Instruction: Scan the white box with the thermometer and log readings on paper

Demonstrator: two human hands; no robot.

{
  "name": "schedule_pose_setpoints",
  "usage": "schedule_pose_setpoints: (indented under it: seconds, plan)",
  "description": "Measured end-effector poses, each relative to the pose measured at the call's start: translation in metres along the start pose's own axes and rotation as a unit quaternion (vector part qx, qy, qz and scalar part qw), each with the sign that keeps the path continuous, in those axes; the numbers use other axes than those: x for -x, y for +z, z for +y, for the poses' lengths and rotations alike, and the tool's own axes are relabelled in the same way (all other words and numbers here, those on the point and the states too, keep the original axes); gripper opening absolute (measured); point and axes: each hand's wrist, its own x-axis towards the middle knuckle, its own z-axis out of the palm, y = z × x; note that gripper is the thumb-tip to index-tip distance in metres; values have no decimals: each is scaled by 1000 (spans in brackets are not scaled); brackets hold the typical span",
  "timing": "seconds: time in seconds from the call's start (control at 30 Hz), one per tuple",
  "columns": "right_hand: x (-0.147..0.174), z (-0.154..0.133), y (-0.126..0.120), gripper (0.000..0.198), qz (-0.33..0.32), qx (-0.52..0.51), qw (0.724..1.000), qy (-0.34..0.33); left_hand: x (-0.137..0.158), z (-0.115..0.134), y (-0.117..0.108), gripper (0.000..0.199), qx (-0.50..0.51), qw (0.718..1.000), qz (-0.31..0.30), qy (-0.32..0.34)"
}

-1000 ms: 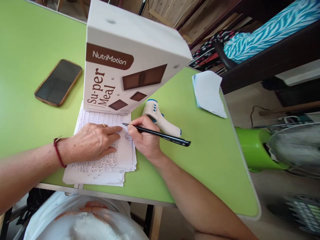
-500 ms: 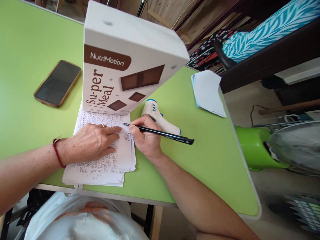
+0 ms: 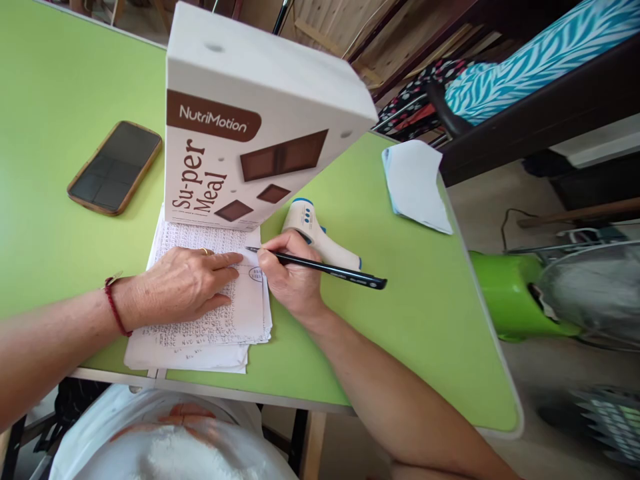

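Note:
My left hand (image 3: 193, 283) lies flat, fingers stretched out, on a stack of handwritten paper sheets (image 3: 245, 313). My right hand (image 3: 295, 273) is closed around a black pen (image 3: 340, 271), whose tip points left at the top sheet's right part, close to my left fingertips. Whether the tip touches the paper I cannot tell. Just beyond my hands a white NutriMotion box (image 3: 210, 160) stands upright at the far end of the sheets. A white and blue infrared thermometer (image 3: 320, 237) lies behind my right hand, which partly hides it.
A phone in a brown case (image 3: 115, 167) lies on the green table (image 3: 400, 333), left of the box. Folded white paper (image 3: 417, 187) rests by the right edge. Beyond that edge, a green object (image 3: 510, 293) and a fan-like round cage (image 3: 595, 293) stand on the floor.
The pen's rear end has tilted very slightly. Both hands and the other things stay almost exactly where they were.

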Motion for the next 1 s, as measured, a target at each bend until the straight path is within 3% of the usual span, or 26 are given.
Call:
schedule_pose_setpoints:
  seconds: [0.4,0.53,0.63,0.7,0.77,0.9,0.97,1.0]
  plan:
    - [1,0,-1,12,-10,32,999,-35,0,-1,-1,25,-5,1000,-1,-1]
    - [1,-4,-13,8,41,84,988,-126,1,-2,1,25,0,1000,1,4]
    - [-3,-7,-28,16,25,132,967,-215,1,-2,-1,22,27,999,15,19]
    - [-6,-8,-38,19,-24,194,953,-230,1,-2,-5,16,61,995,73,32]
    - [-9,-9,-45,21,-94,265,935,-218,2,-5,-13,10,88,979,182,22]
    - [-9,-7,-51,34,-236,336,888,-208,7,-17,-29,22,25,903,414,-113]
    - [-8,-5,-50,39,-265,351,872,-214,8,-26,-35,37,4,869,456,-192]
    - [-7,-4,-49,40,-269,357,868,-218,8,-31,-36,46,9,866,452,-212]
